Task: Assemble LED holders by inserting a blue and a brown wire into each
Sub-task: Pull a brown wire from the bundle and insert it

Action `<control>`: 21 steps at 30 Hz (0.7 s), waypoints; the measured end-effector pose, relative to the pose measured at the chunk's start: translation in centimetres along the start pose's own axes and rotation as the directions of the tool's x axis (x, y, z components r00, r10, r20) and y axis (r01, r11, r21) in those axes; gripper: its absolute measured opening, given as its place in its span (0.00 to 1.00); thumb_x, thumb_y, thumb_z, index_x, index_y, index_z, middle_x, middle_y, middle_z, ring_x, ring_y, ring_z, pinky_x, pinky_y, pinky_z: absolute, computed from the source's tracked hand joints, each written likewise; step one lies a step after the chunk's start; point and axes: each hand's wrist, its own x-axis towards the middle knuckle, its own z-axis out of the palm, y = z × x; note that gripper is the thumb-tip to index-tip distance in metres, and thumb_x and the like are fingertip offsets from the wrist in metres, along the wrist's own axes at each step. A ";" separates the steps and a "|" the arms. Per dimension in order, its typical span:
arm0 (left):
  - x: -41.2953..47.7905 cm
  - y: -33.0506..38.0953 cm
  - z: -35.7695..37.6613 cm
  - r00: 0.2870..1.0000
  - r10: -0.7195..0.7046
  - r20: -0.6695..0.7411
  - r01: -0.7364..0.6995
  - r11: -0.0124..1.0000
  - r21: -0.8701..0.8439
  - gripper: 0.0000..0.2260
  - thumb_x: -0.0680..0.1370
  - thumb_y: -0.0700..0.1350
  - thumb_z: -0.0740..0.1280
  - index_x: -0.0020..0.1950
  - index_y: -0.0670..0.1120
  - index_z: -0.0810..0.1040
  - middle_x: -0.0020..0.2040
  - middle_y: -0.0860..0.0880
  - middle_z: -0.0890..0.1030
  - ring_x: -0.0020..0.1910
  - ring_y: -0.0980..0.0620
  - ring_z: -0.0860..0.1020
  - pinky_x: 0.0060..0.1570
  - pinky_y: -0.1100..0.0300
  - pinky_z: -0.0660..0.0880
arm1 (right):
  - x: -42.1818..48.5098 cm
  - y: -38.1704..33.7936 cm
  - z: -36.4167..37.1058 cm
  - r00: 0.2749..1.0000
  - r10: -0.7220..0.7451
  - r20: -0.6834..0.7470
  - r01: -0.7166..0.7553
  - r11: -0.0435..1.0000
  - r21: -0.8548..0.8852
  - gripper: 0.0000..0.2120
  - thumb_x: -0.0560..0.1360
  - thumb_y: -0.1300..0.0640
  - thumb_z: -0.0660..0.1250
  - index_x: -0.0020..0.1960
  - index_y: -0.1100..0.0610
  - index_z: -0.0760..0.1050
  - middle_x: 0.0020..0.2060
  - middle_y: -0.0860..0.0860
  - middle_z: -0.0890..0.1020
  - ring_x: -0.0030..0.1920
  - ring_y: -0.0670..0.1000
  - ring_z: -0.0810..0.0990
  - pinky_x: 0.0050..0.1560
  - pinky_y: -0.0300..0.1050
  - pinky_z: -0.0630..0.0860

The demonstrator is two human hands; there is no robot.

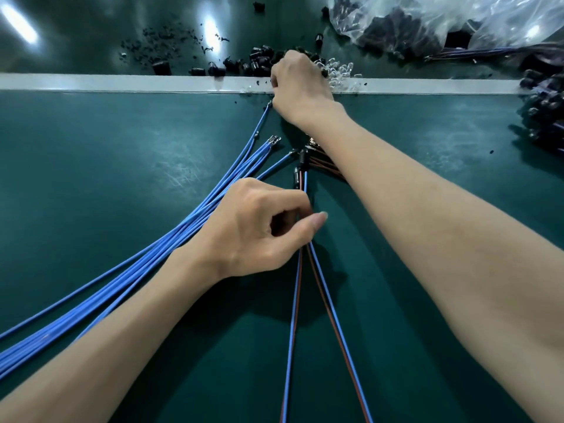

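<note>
Wire pairs (293, 331) come first, nearest you: two blue-and-brown pairs run up the green worktop (122, 132) into your left hand (265, 227), which pinches them between thumb and curled fingers. Hold that pinch firm and low. It looks like your anchor, so the fitted holders (302, 157) on the far ends, just past your knuckles, don't skid about.

To your left the loose blue wires (152, 251) fan out, terminals pointing away from you. The brown wires (323, 161) lie mostly hidden under your right forearm. Watch that arm, since a careless sweep could scatter them.

Your hands are well apart. Your right hand (300, 83) is out at the white strip (122, 82), fingers curled down into the heap of loose black holders (259, 61). What it has hold of, if anything, I can't tell, though one blue terminal lies right at its thumb side.

The step looks like fetching the next holder, so take just one and turn its open end toward you before bringing it back. Then I'd feed one terminal at a time, straight in, without forcing it.

Clear LEDs (341, 73) sit just beside the heap, so don't rake those in. Beyond lies the plastic bag (427, 19) of spare parts.
</note>
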 end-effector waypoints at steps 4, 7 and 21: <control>0.0 -0.2 0.1 0.997 -0.001 -0.074 0.002 1.000 0.015 0.15 0.77 0.47 0.63 0.33 0.42 0.76 0.24 0.53 0.66 0.24 0.54 0.63 0.28 0.68 0.60 | -0.9 -0.3 -0.7 0.999 -0.006 -0.047 0.007 1.000 0.027 0.13 0.74 0.69 0.58 0.53 0.61 0.77 0.56 0.56 0.77 0.53 0.58 0.78 0.49 0.46 0.74; 0.0 -0.3 0.2 0.970 -0.073 -0.231 0.086 0.995 0.046 0.12 0.77 0.48 0.63 0.41 0.42 0.78 0.25 0.52 0.71 0.24 0.53 0.67 0.28 0.62 0.66 | -2.5 -0.4 -1.8 0.997 -0.017 -0.075 0.027 0.991 0.129 0.12 0.74 0.65 0.59 0.54 0.59 0.77 0.54 0.56 0.78 0.53 0.57 0.78 0.51 0.46 0.75; 0.7 -1.1 0.5 0.900 -0.153 -0.408 0.225 0.965 0.134 0.08 0.77 0.44 0.66 0.51 0.40 0.81 0.42 0.55 0.79 0.37 0.59 0.76 0.43 0.68 0.72 | -16.5 1.4 -4.7 0.976 -0.083 -0.203 0.167 0.880 0.444 0.07 0.73 0.55 0.72 0.48 0.58 0.81 0.42 0.51 0.82 0.43 0.51 0.80 0.46 0.45 0.76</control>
